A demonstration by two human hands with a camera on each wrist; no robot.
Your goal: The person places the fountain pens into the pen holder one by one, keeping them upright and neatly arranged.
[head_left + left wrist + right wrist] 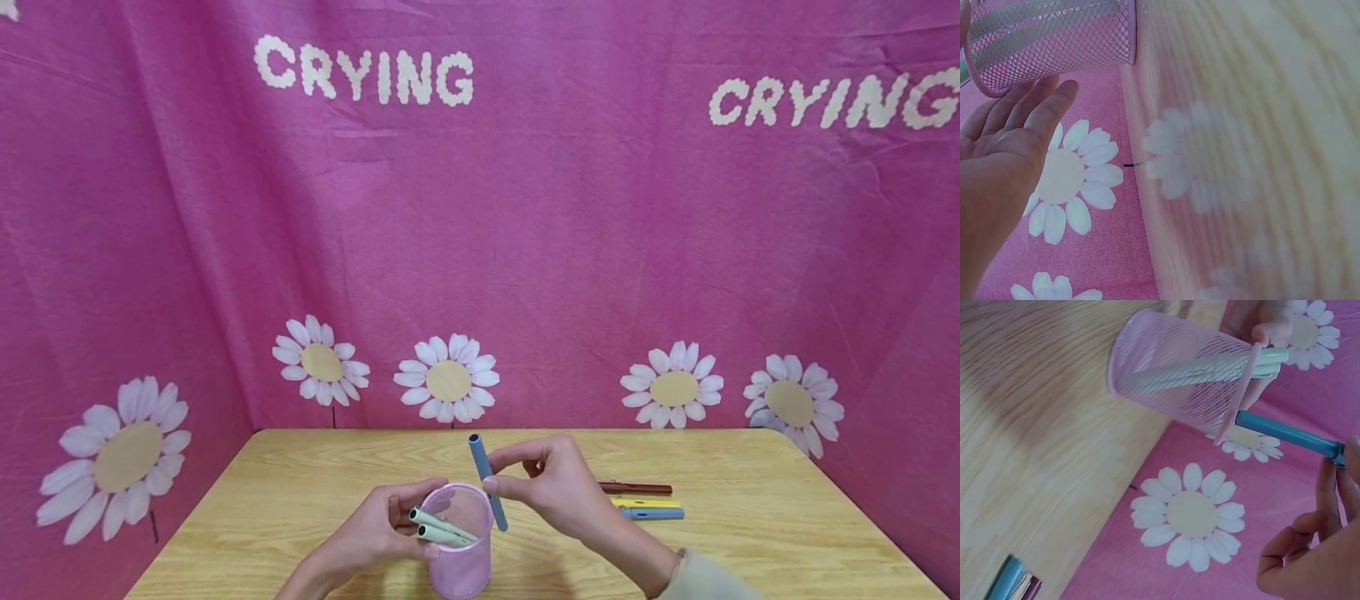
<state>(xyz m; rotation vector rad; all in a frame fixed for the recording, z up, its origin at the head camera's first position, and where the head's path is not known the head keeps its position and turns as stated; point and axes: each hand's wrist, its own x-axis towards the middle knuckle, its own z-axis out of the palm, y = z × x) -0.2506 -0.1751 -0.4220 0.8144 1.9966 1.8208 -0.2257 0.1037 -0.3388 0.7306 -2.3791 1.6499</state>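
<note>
My left hand [371, 529] holds a pink mesh pen cup [460, 577] by its rim, thumb on the near side and fingers on the far side. Two pale green pens [444, 534] stand inside, leaning left with their ends above the rim. Between thumb and fingers, my right hand [553, 490] pinches a blue pen [477, 457]. That pen is tilted beside the cup's right rim; in the right wrist view its lower end [1247, 420] appears close to the rim. Whether it touches the rim I cannot tell.
Right of the cup, partly behind my right wrist, lie a dark red pen [648, 489], a yellow pen [660, 504] and another blue pen [663, 514]. They rest on a wooden table [315, 467]. Pink cloth [525, 250] with daisies hangs behind and at both sides.
</note>
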